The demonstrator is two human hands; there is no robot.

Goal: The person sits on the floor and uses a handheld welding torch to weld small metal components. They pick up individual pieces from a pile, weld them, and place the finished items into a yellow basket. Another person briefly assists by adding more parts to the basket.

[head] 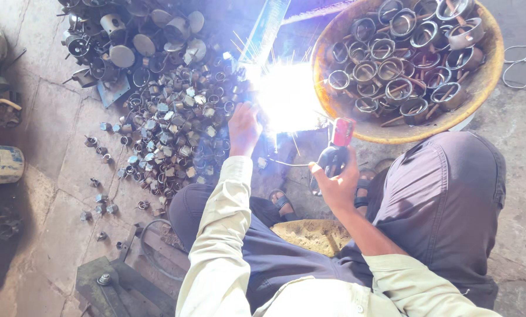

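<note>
My right hand [337,183] grips a welding electrode holder [335,149] with a red head and black handle; its thin rod runs left toward a blinding white arc [286,97] with sparks flying. My left hand [243,128] sits right beside the arc, fingers curled on a small metal part that the glare hides. A pile of small metal nuts and rings [175,129] lies on the floor just left of that hand. A round shallow basket [490,64] at the upper right holds several welded metal rings with rod handles.
Larger metal cups and discs [134,41] are heaped at the top left. A blue canister [2,164] lies at the left edge. A heavy steel base with a bolt [107,282] and a cable sits near my knee. A wire loop [524,61] lies far right.
</note>
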